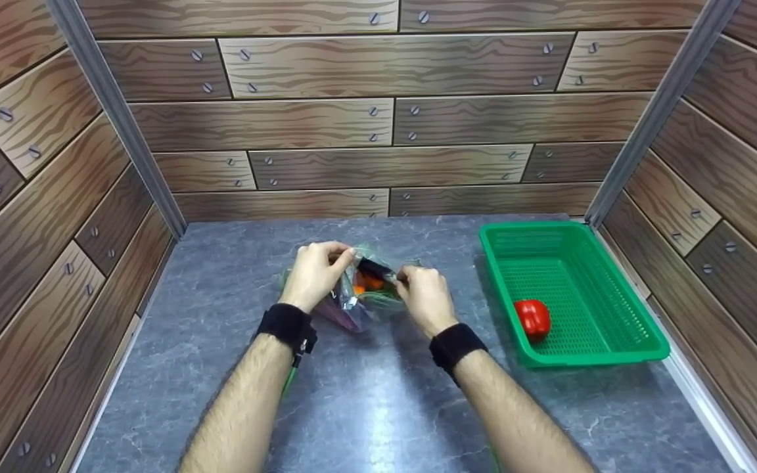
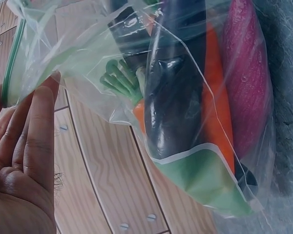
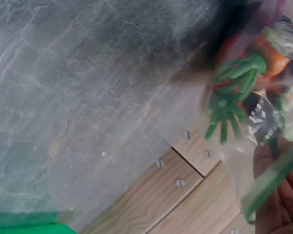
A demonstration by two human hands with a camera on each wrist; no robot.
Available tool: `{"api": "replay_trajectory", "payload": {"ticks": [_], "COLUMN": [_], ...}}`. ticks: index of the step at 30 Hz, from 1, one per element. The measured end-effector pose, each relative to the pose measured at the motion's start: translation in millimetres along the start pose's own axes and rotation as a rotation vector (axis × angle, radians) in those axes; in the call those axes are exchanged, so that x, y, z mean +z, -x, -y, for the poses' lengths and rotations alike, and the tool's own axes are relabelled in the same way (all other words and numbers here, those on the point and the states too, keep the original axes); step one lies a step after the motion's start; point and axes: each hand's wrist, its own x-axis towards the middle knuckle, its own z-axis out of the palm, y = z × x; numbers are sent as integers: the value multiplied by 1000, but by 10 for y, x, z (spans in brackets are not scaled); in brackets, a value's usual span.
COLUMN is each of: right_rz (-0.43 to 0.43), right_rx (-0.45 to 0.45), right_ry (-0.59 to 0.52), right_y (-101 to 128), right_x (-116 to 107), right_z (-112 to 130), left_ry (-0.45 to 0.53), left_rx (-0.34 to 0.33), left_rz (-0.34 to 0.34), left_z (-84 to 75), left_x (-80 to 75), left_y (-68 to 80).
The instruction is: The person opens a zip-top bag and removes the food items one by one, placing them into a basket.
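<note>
A clear zip bag (image 2: 200, 180) with a green strip at its mouth holds vegetables at the middle of the table. Through the plastic show a dark eggplant (image 2: 171, 112), orange carrots (image 2: 218, 112) with green tops (image 3: 239, 78), and a long purple-red vegetable (image 2: 246, 73). My left hand (image 1: 313, 272) pinches the bag's mouth on the left side, between thumb and fingers. On the right side, my right hand (image 1: 428, 299) pinches the opposite edge of the mouth, near the green strip (image 3: 271, 183).
A green plastic basket (image 1: 605, 359) stands on the right of the grey marbled table (image 1: 221, 394). Inside it, by the left wall, lies a red bell pepper (image 1: 533, 320). Wood-patterned panels (image 1: 326, 121) enclose the back and both sides.
</note>
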Motion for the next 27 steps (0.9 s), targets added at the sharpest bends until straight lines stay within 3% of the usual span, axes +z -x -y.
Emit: {"api": "replay_trajectory", "payload": {"ticks": [4,13,27], "right_rz": [30,203,267], "right_rx": [28,115,121], "right_ry": [-10,65,78], "right_y": [56,103,42], "right_x": [-153,-349,60], "right_z": [42,82,64], "left_ry": [2,8,2], "left_rx": [-8,2,55], "left_rz": [-2,-14,-14], "left_z": [10,10,36], "left_x": [-14,-15,42], "left_y": [2,9,24]}}
